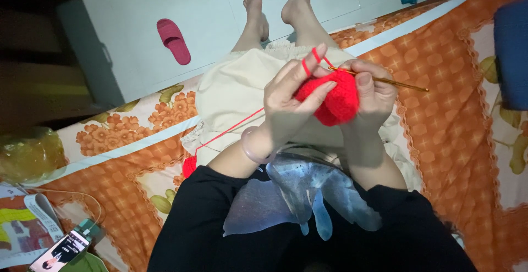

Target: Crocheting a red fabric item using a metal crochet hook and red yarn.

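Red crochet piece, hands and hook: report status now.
Left hand pinches red crochet piece, yarn strand looped over its finger. Right hand grips gold crochet hook. Nothing in the way.

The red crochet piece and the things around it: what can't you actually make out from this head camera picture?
- Red crochet piece: its shape, covered by left hand and right hand.
- Gold crochet hook: tip hidden behind yarn and fingers.
- Red yarn ball: mostly hidden behind the left arm.
- Phone: cut off by the bottom edge.
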